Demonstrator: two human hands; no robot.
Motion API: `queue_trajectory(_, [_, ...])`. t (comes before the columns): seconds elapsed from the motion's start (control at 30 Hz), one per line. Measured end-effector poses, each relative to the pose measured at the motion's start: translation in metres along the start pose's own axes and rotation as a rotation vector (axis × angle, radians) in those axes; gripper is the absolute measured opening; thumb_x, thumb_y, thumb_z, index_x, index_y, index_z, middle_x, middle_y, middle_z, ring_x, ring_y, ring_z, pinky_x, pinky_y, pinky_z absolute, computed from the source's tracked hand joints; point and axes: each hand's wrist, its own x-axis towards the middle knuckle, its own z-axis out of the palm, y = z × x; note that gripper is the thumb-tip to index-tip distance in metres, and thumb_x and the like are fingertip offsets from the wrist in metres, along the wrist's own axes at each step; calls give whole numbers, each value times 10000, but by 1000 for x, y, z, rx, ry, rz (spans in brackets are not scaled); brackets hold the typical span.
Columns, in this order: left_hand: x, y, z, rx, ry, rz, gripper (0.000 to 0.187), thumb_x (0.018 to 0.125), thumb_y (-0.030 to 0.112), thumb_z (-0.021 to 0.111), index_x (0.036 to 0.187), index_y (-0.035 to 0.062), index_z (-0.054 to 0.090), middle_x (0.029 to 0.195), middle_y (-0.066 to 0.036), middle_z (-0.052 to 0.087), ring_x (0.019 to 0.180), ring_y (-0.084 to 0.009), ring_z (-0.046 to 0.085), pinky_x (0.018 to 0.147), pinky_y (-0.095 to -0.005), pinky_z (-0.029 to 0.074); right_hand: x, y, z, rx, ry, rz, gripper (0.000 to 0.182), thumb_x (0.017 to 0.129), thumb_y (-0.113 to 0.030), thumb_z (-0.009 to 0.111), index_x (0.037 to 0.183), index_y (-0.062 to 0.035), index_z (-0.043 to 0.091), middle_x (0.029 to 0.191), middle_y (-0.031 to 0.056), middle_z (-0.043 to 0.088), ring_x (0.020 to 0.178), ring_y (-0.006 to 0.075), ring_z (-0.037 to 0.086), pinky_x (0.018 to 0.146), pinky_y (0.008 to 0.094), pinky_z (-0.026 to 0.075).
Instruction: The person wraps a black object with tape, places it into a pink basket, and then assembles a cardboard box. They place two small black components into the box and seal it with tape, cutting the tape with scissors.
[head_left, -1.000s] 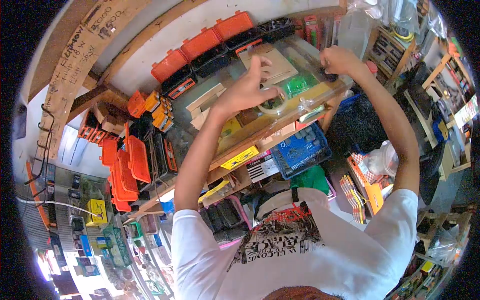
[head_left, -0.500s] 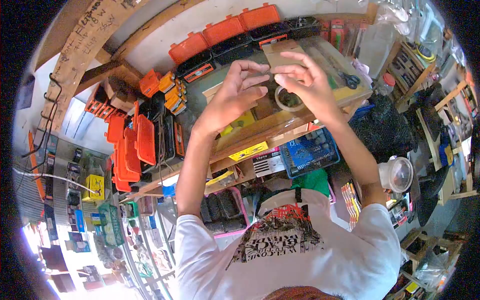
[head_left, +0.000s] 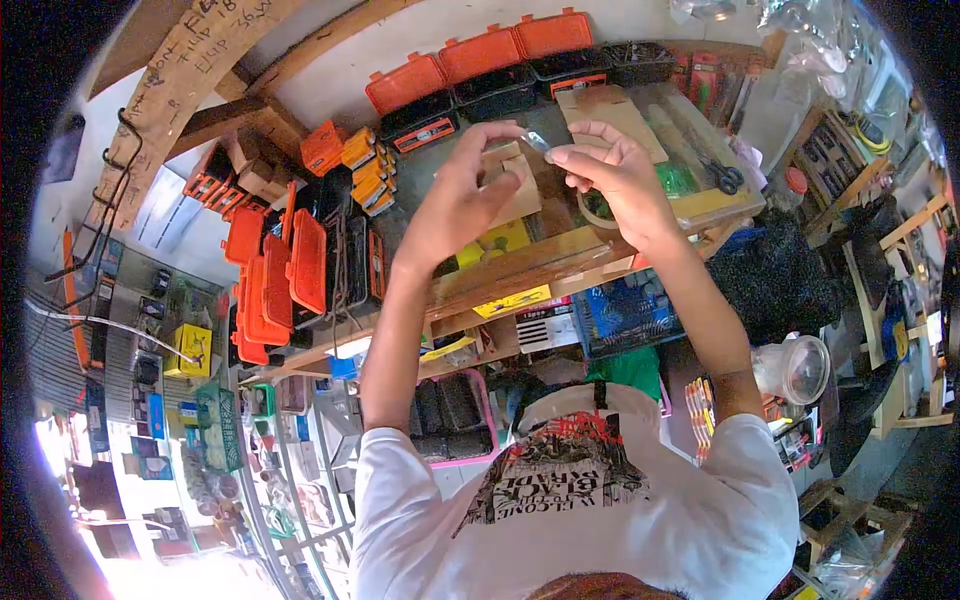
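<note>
A small, thin, shiny piece (head_left: 537, 141) spans the gap between my hands above the glass-topped counter (head_left: 430, 200); its kind is too small to make out. My right hand (head_left: 618, 185) pinches its near end between thumb and forefinger. At the far end, the forefinger of my left hand (head_left: 458, 205) reaches up to the piece, while its thumb stands well apart. Under the right hand a roll of tape (head_left: 590, 212) is partly hidden. A cut piece of cardboard (head_left: 518, 200) lies behind the left fingers, with a larger cardboard sheet (head_left: 625, 118) farther back.
Scissors (head_left: 724, 177) lie at the counter's right end. Open orange-lidded cases (head_left: 480, 48) line the back, and more orange cases (head_left: 305, 260) stand at left beside small yellow-orange boxes (head_left: 370, 175). Below the counter edge sit a blue basket (head_left: 625, 315) and a clear tub (head_left: 800, 368).
The surroundings have shifted slightly right in view. My right fingers have closed into a pinch, and the shiny piece now shows plainly between my hands.
</note>
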Motion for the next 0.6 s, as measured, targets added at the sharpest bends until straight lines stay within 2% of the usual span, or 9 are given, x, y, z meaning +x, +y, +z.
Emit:
queue_trajectory(0.1, [-4,0,16,295,265,58,540,967,138,632,1450,-11,443,1439,-227,528,1380,-321,498,1138,-429,400,2,1,-2,-19,26,30,503,887,-142,795,1303,-23,538,988,62,762,753,79,652,658,202,469])
queue_trajectory(0.2, [-10,-7,26,762,324,138,604,965,166,634,1502,6,407,1463,-222,513,1397,-375,467,1160,-482,368,3,3,-4,-33,55,71,519,894,-156,794,1330,-40,538,1020,63,760,789,87,673,670,207,478])
queue_trajectory(0.3, [-14,-30,37,984,284,155,562,977,180,617,1483,10,442,1436,-192,540,1363,-381,485,1162,-508,357,5,3,-8,-30,74,117,504,916,-177,774,1347,-56,542,1054,68,757,833,100,690,692,225,498])
queue_trajectory(0.4, [-18,-54,42,1038,254,143,512,978,204,610,1443,20,499,1397,-164,566,1310,-349,524,1142,-502,386,9,5,-11,-10,80,149,471,940,-189,747,1350,-67,548,1092,78,750,865,113,697,717,244,516])
queue_trajectory(0.5, [-21,-68,48,1015,314,185,485,968,232,614,1403,27,546,1356,-150,585,1254,-331,553,1117,-491,410,12,11,-12,-5,66,150,489,943,-208,741,1358,-55,531,1114,105,752,890,135,720,722,250,528])
queue_trajectory(0.6, [-23,-71,49,954,292,196,497,958,258,618,1396,31,555,1328,-143,600,1236,-314,568,1096,-476,427,15,17,-10,-11,45,159,485,954,-210,727,1360,-44,522,1131,126,750,924,156,732,740,260,543])
